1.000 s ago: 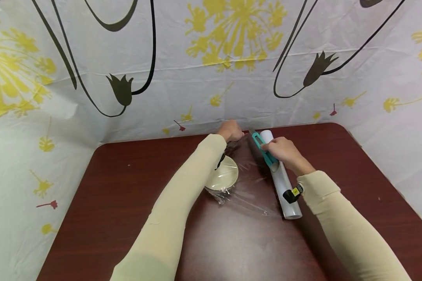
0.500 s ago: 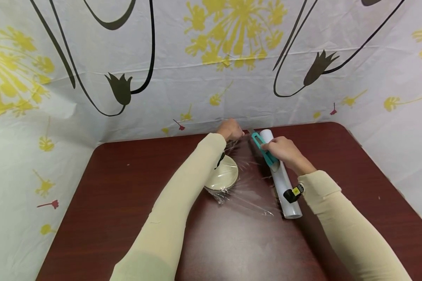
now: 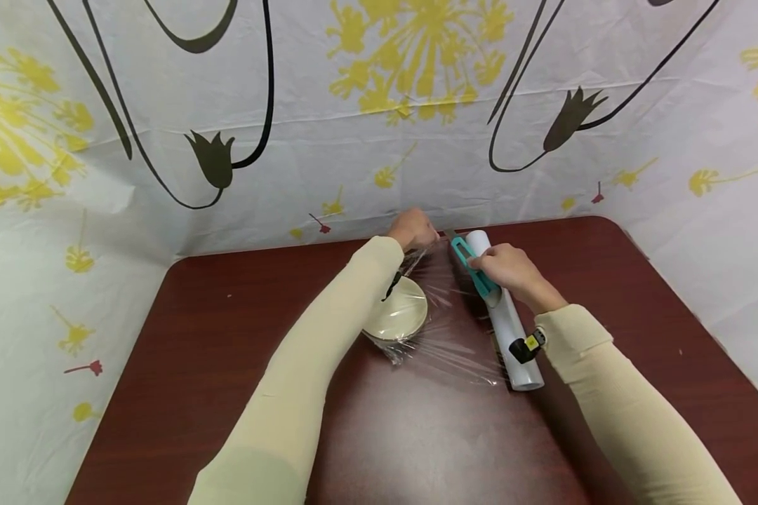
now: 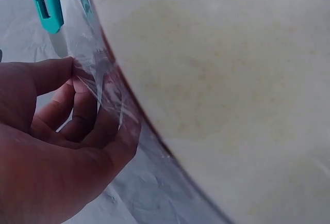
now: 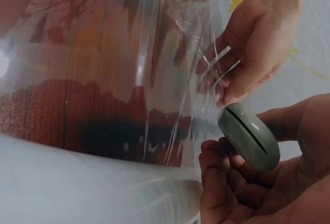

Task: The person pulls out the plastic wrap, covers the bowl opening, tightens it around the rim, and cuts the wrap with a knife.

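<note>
My left hand (image 3: 413, 229) pinches the edge of clear cling film (image 4: 111, 95) between thumb and fingertips, at the table's far edge. The film runs from the roll (image 3: 509, 337) over a round cream-coloured bowl (image 3: 403, 308), partly hidden by my left forearm. In my right hand (image 3: 508, 268) is a teal utility knife (image 3: 480, 280), gripped above the roll. Its blade (image 4: 59, 43) is out and points toward the far edge, close to the left fingertips. The right wrist view shows the knife's rounded end and the film creased and taut beside it.
The dark red-brown table (image 3: 240, 337) has rounded far corners. Behind it hangs a white sheet (image 3: 328, 140) with yellow and dark floral prints, near the left knuckles. A small black wrist camera (image 3: 523, 349) sits over the roll.
The film between bowl and roll shows more and sharper stretch lines. My left hand has shifted very slightly, while the right hand and knife hold nearly the same place.
</note>
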Demonstrator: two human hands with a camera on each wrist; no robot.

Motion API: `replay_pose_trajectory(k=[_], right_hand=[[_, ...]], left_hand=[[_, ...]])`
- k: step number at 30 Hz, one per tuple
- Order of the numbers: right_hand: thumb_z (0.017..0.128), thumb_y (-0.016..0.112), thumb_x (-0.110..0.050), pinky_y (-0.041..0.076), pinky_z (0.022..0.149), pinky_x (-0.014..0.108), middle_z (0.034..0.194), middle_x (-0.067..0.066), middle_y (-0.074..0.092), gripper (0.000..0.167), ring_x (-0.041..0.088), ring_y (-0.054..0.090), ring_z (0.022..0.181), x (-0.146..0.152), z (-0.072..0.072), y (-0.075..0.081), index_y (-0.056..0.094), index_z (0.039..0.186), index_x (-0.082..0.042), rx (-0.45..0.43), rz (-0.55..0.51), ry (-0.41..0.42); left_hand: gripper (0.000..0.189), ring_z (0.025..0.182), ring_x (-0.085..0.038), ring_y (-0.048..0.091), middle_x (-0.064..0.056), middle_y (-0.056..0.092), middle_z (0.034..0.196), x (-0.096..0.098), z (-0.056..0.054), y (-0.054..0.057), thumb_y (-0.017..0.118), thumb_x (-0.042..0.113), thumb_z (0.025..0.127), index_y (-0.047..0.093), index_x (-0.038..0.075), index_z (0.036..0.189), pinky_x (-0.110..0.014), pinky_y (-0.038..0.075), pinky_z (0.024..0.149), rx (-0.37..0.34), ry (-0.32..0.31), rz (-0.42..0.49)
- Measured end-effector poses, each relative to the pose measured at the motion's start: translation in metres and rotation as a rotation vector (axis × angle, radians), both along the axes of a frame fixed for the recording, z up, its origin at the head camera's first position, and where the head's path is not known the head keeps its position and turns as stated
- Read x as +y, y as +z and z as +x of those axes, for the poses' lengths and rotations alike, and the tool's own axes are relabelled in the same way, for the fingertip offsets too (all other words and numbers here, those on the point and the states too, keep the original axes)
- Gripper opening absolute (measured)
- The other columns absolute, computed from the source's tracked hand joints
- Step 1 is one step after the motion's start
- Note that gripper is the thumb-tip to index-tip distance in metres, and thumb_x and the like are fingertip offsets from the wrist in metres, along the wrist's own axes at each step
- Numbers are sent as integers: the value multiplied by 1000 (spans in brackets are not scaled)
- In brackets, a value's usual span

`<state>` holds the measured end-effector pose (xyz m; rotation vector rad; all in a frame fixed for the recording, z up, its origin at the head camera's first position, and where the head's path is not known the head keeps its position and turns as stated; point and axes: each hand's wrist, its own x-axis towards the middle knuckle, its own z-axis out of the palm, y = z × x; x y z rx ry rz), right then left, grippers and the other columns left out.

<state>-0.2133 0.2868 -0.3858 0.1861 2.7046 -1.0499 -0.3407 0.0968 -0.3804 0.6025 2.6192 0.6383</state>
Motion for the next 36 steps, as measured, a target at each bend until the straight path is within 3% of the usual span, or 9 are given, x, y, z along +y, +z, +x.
replay_pose_trajectory(k=[4, 8, 11, 12, 15, 22, 28, 34, 36], right_hand=[[112, 59, -36, 43, 65, 38, 69, 1, 47, 40, 20, 46, 65, -1, 0, 0, 57, 82, -9, 7, 6, 3], [111, 59, -36, 41, 65, 38, 68, 1, 45, 40, 20, 44, 64, -3, 0, 0, 55, 81, -10, 6, 12, 2], [111, 59, -35, 41, 64, 37, 68, 1, 44, 39, 19, 43, 64, -3, 0, 0, 56, 81, -10, 6, 18, 5], [111, 59, -35, 41, 64, 37, 68, 0, 44, 39, 19, 43, 63, -3, 0, 0, 55, 81, -10, 5, 19, 6], [111, 59, -35, 40, 63, 37, 66, -1, 42, 40, 18, 41, 62, -2, -1, -1, 53, 78, -12, 5, 26, 5], [111, 59, -37, 40, 65, 38, 70, 0, 44, 39, 19, 43, 66, -3, 0, -1, 56, 82, -10, 8, 44, 16], [112, 59, -36, 42, 68, 39, 78, 4, 49, 36, 22, 47, 72, -3, 1, -1, 63, 93, -5, 16, 48, 32], [112, 58, -36, 41, 69, 40, 79, 5, 47, 36, 23, 46, 74, -2, 1, 1, 64, 94, -5, 10, 50, 49], [112, 58, -35, 40, 69, 40, 76, 3, 44, 36, 21, 43, 71, -2, 1, 1, 60, 89, -8, 5, 50, 54]], left_hand=[[29, 59, -11, 50, 3, 80, 125, 7, -32, -26, 67, 30, 111, 88, 14, 99, -28, 39, 55, -58, 16, 5], [33, 54, -13, 46, 7, 80, 124, 14, -63, -53, 69, 31, 109, 87, 16, 87, -29, 38, 50, -92, 20, 10], [30, 71, -14, 63, 2, 80, 125, 4, -40, -36, 69, 30, 109, 90, 13, 94, -28, 48, 60, -31, -2, 44], [30, 71, -14, 62, 3, 80, 125, 5, -42, -39, 70, 32, 109, 90, 14, 96, -28, 48, 60, -25, 2, 46], [30, 87, -13, 68, -1, 81, 126, -5, -10, -12, 66, 29, 111, 90, 10, 108, -24, 50, 73, 41, -28, 71], [28, 122, -18, 69, 0, 80, 128, -9, 2, -3, 62, 21, 111, 88, 11, 116, -24, 54, 97, 53, -58, 83], [30, 90, -15, 66, -1, 80, 127, -9, 1, -6, 59, 16, 110, 88, 7, 111, -21, 46, 73, 46, -60, 115], [33, 69, -9, 55, -1, 81, 124, -9, -3, -8, 60, 16, 110, 87, 4, 97, -23, 47, 73, 57, -85, 123], [34, 63, -7, 52, 3, 82, 119, -4, -16, -19, 62, 22, 109, 88, 9, 91, -22, 46, 67, 48, -72, 123]])
